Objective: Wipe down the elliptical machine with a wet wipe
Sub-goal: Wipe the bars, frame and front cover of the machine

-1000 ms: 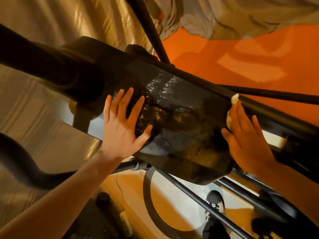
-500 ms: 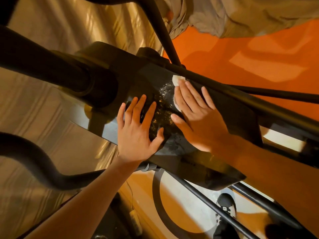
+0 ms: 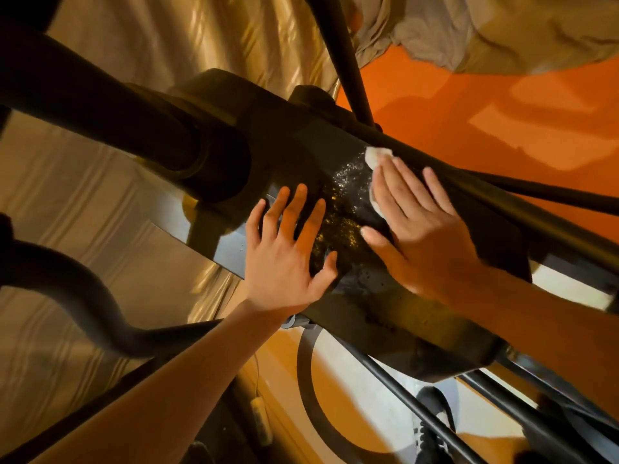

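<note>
The elliptical machine's black housing [image 3: 495, 242] runs diagonally across the middle of the view, with wet speckles glinting near its upper middle. My right hand [image 3: 422, 226] lies flat on it with straight fingers and presses a white wet wipe [image 3: 376, 155] onto the surface; the wipe shows past my fingertips and beside my index finger. My left hand [image 3: 288, 252] rests flat with spread fingers on the housing just left of the right hand, holding nothing.
Thick black handlebar tubes [image 3: 110, 108] cross at upper left and curve at lower left [image 3: 77, 296]. Thin black rods [image 3: 348, 55] cross above and below the housing. Striped beige fabric [image 3: 83, 216] lies left, orange floor [image 3: 502, 105] right, a power cable [image 3: 259, 416] below.
My right hand has slid the wipe from the housing's right end leftward to beside my left hand, then stayed near there. My left hand kept its place on the housing.
</note>
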The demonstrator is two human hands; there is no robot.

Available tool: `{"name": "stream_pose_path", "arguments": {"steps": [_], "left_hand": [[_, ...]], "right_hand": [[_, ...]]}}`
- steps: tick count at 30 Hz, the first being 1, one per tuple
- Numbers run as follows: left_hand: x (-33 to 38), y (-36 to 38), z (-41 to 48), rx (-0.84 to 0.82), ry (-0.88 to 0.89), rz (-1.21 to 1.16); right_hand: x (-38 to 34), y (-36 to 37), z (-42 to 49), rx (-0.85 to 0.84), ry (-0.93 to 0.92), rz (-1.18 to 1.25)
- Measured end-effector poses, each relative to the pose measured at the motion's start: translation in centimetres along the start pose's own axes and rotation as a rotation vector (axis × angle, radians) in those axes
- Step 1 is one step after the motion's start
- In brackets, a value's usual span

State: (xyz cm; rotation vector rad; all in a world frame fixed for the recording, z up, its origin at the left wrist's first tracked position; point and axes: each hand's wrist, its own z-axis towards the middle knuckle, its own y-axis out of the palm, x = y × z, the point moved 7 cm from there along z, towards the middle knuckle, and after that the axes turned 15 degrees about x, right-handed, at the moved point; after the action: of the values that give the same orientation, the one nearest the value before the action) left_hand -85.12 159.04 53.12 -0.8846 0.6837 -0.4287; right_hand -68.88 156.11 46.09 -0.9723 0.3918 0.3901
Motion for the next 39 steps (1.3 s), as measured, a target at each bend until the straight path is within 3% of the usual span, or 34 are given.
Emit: {"name": "stream_pose_path", "arguments": {"steps": [6,14,18,24,27,31,39], "left_hand": [[-0.1,0.1,-0.1,-0.007,0.010,-0.002],[-0.1,0.2,-0.2,-0.033,0.002,0.009],[-0.2,0.3,-0.4,-0.058,0.000,0.018],[-0.2,0.5,-0.3,-0.113,0.010,0.053],[-0.1,0.4,-0.3,-0.129,0.001,0.047],[0.0,0.1,-0.2,-0.124,-0.015,0.038],[-0.1,0.5,-0.6,-0.129,0.012,0.022]], "right_hand": [[-2.7,2.1,7.4,-0.044,0.012,0.104],[3.4,-2.4,-7.0,-0.058,-0.107,0.284],[4.5,-1.9,-7.8,-0.087,-0.176,0.358],[1.9,-0.7,-1.8,-0.109,-0.299,0.234],[-0.9,0.7,2.9,-0.054,-0.305,0.130],[-3.3,1.9,6.4,-0.120,-0.259,0.096],[1.2,-0.9,-0.9,-0.072,-0.181,0.169]]}}
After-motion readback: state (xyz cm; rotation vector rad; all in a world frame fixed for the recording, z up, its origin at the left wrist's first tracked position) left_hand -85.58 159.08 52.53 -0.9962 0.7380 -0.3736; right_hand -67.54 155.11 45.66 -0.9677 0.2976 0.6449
